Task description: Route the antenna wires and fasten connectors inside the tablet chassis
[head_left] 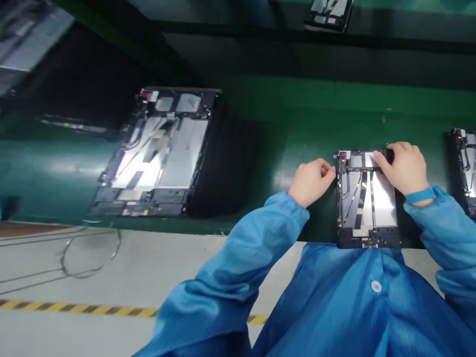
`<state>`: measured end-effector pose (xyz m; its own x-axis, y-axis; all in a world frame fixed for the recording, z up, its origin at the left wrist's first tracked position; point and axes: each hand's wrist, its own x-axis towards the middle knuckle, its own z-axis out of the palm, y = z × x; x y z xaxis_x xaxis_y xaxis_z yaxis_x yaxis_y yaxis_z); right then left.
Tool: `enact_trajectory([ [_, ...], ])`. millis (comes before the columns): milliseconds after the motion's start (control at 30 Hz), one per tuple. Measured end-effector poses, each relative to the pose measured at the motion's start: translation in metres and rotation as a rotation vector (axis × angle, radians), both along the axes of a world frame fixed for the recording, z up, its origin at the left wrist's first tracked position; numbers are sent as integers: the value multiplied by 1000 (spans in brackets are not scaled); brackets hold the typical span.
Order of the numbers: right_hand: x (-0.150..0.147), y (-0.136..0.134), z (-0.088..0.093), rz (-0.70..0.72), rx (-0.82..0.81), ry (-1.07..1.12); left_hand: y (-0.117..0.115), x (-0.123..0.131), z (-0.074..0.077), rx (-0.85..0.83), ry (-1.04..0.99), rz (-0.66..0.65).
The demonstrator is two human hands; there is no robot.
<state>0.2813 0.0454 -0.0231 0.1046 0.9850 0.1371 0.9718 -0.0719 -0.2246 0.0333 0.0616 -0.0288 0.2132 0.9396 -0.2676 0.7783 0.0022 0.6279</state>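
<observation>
I see a thin black tablet frame with silver foil near the front edge of the green desk. It seems light but fragile, so the outer rim is the good place to hold. The right hand grasps the top edge with bent fingers. The left hand is just beside the left edge, with fingers pinched; I cannot tell if they hold something.

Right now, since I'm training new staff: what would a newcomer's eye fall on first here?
A shiny open tablet frame lies left of centre on the green belt. Next come, at right, the right hand on a second frame and the left hand at its edge.
</observation>
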Motion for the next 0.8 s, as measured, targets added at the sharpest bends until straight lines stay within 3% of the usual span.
enact_trajectory([
  [133, -29, 29, -4, -48, -85, -31, 29, 24, 16, -70, 153, -93],
  [367, -45, 39, -11, 76, 2, 136, 34, 28, 21, -57, 294, -171],
  [567, -40, 14, -1, 152, 120, 155, 25, 14, 18, -67, 244, -141],
  [733, -40, -18, 9, 208, 164, 130, -1, -13, 8, -71, 421, -136],
  [800, -41, -30, 10, 250, 178, 119, -10, -19, 4, -24, 406, -71],
])
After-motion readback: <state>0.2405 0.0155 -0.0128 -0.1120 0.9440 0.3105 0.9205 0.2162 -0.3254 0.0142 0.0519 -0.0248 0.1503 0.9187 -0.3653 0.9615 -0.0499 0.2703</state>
